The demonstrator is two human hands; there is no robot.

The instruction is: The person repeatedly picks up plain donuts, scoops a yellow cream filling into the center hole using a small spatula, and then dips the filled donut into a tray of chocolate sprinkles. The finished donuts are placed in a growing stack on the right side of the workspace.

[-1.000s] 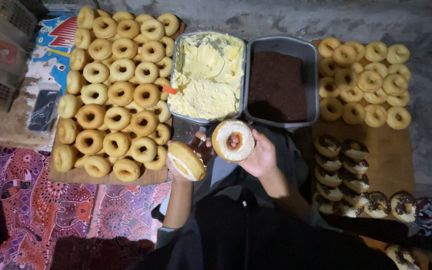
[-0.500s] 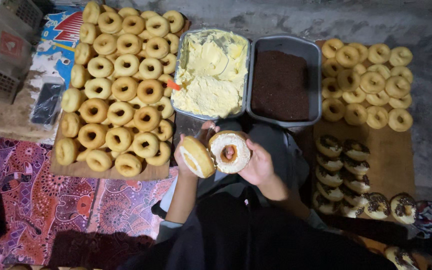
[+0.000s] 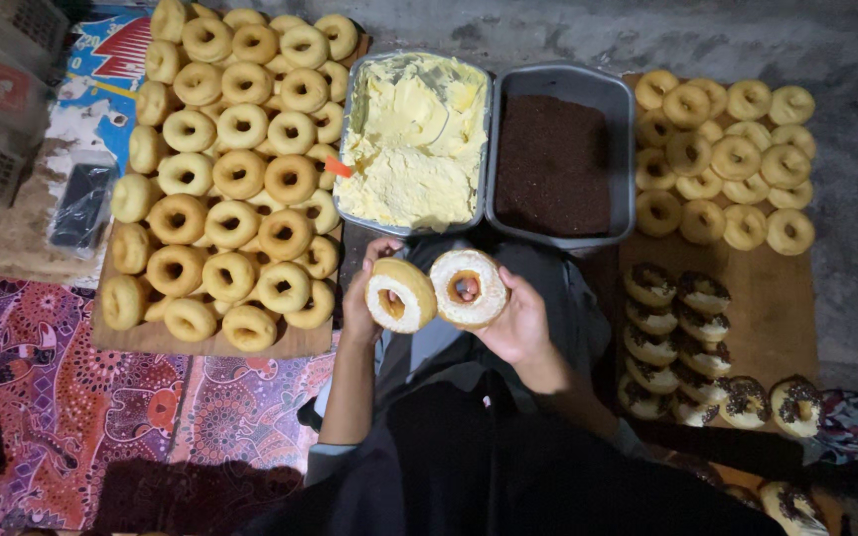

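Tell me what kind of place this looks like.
Probably a small, informal doughnut-making spot set up on the floor. Boards of plain doughnuts, a tray of pale cream and a tray of dark sprinkles lie before the person, whose hands hold two doughnut halves.

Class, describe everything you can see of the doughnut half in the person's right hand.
The doughnut half is a round ring with a golden-brown crust at its edge and a pale, cream-coated cut face turned up toward the camera. Fingers show through its centre hole. The right hand grips it from below and the side. It is held in the air just in front of the two metal trays, almost touching the other half held by the left hand.
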